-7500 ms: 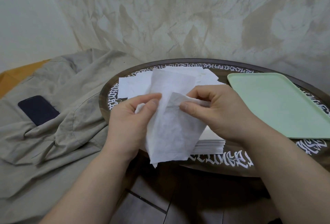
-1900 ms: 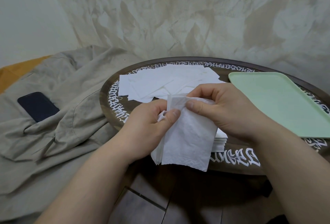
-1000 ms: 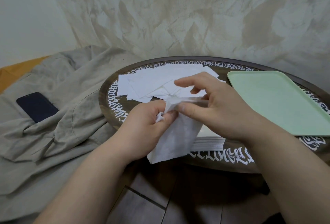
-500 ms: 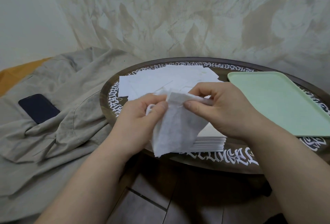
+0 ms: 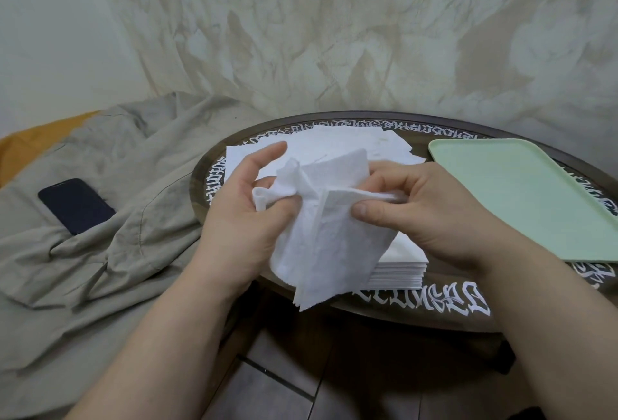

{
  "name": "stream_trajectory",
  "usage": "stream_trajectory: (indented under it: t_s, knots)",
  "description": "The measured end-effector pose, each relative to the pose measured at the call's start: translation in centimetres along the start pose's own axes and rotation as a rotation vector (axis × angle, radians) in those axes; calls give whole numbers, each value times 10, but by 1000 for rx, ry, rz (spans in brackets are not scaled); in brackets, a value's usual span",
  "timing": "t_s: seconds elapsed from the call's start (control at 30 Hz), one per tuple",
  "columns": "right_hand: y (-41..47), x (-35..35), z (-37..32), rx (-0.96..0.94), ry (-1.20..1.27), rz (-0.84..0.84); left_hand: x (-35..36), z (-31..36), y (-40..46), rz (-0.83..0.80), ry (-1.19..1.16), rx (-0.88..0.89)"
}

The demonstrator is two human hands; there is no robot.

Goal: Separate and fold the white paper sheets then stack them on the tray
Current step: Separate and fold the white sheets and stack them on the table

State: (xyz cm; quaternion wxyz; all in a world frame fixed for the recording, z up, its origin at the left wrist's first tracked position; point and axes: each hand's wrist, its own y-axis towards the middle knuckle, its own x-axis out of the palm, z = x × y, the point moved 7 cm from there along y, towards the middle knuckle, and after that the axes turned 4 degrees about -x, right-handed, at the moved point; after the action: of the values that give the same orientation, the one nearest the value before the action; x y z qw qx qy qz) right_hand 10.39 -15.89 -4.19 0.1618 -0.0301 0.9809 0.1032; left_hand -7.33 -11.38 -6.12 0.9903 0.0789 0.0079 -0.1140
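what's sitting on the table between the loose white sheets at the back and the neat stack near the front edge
In the head view, both hands, left hand and right hand, pinching a white sheet.

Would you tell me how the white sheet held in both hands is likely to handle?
Probably floppy: the white paper sheet droops and crumples between the left hand and right hand. Likely very light, since fingertip pinches hold it. Its thin, wrinkled look suggests it tears easily.
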Motion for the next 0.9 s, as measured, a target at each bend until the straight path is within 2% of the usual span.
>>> stream_trajectory:
  t_s: [0.1, 0.23, 0.3, 0.5, 0.67, 0.8, 0.9]
  knots:
    - [-1, 5, 0, 25, -15, -9, 1, -4, 2, 11, -41, -32]
    - [2, -5, 2, 19, 55, 130, -1, -7, 4, 19, -349, -90]
    - [1, -10, 4, 15, 132, 188, 2, -6, 3, -14, -411, -125]
    - [2, -7, 4, 5, 148, 156, 4, -6, 1, 46, -376, -127]
    - [2, -9, 8, 33, 202, 177, 6, -6, 0, 39, -441, -164]
    - [3, -6, 11, 64, 179, 145, 11, -14, -1, -23, -360, -254]
    - [4, -7, 11, 37, 79, 154, 11, -14, -1, -35, -243, -222]
